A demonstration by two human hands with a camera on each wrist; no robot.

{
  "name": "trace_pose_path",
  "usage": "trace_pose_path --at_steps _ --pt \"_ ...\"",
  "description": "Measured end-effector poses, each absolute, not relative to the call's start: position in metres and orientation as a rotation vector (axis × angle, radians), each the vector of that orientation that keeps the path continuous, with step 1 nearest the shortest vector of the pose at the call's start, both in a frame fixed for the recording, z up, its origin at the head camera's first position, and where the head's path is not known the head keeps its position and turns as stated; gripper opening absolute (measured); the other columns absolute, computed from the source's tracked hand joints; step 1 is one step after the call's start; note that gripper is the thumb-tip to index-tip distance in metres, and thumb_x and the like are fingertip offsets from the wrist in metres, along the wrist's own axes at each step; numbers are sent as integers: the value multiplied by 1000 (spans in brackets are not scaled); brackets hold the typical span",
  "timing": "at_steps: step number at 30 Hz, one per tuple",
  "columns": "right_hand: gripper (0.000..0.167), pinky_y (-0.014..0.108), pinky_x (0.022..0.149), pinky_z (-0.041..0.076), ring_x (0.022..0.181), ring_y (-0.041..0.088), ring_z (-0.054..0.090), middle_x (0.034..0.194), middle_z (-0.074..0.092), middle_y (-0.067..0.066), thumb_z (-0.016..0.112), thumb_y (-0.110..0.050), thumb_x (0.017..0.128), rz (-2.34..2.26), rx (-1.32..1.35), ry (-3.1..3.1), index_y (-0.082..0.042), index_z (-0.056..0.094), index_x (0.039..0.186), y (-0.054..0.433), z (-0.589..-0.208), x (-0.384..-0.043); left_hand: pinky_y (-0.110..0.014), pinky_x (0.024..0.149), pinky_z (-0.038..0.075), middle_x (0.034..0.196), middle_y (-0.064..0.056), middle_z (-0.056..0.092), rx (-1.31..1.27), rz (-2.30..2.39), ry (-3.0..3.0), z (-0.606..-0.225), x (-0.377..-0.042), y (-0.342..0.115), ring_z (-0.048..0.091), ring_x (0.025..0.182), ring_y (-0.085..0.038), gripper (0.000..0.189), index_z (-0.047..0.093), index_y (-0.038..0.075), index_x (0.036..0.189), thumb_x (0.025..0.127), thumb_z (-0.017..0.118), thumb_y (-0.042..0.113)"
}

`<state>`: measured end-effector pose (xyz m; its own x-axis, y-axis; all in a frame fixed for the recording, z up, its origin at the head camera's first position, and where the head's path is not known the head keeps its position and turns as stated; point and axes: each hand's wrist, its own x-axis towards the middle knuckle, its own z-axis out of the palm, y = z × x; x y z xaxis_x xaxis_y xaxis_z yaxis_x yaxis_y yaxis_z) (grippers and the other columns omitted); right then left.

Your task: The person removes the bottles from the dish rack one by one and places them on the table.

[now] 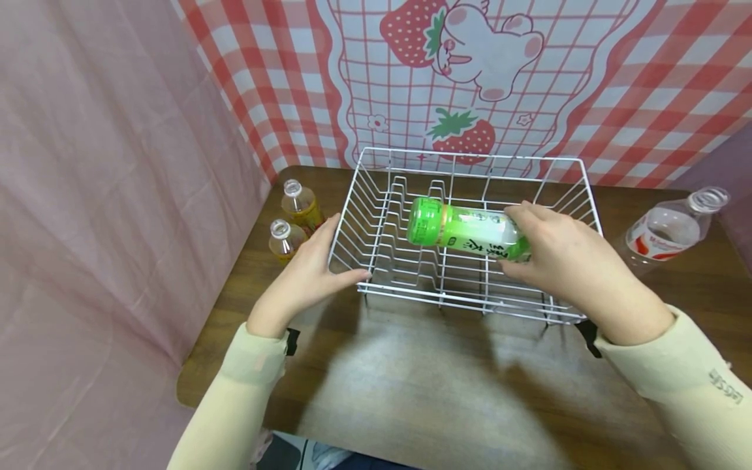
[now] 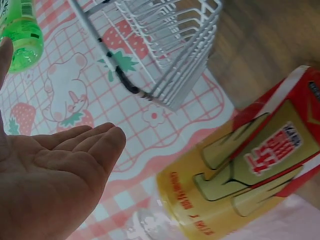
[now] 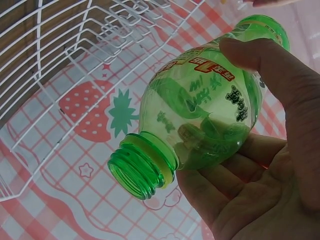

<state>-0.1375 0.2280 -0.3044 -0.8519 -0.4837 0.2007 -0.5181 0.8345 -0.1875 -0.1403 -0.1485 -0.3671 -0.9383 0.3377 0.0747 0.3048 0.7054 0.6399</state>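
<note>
A capless, see-through green plastic bottle (image 1: 461, 225) lies sideways above the white wire dish rack (image 1: 405, 292). My right hand (image 1: 566, 251) grips it near the neck end, fingers and thumb wrapped around its side. In the right wrist view the open threaded neck of the green bottle (image 3: 200, 105) points down and left. Beside the rack's left end, my left hand (image 1: 311, 274) holds nothing, its fingers fairly straight and the thumb spread apart. The left wrist view has the left hand (image 2: 60, 165) palm up, apart from the rack (image 2: 190, 65).
Two capless bottles with yellow labels, a rear one (image 1: 302, 205) and a front one (image 1: 284, 238), stand left of the rack. A clear bottle with a red and white label (image 1: 664, 232) is at the right. Behind the wooden table (image 1: 411, 378) hangs a strawberry-patterned cloth (image 1: 294, 85).
</note>
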Motion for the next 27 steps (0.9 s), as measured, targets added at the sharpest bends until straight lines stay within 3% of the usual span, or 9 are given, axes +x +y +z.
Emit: trace_pose_path --at_steps 13,20,27 --pt "74 54 65 56 79 28 64 109 65 21 91 -22 71 358 796 -2871 5 57 131 226 -306 -137 -43 119 22 165 -17 22 562 1008 2843 -347 -146 -136 22 149 -27 115 19 2 161 82 78 60" --pt "70 50 60 53 73 24 59 100 63 15 91 -20 70 355 810 -2846 5 58 127 226 -306 -137 -39 119 22 166 -12 21 625 1008 2821 -336 -148 -126 21 150 -22 115 18 6 162 82 77 63" --pt "70 51 63 54 74 25 61 106 64 18 90 -20 70 379 812 -2847 5 58 127 224 -305 -137 -36 119 23 165 -11 24 696 994 2815 -326 -152 -115 23 149 -19 112 19 5 162 83 77 61"
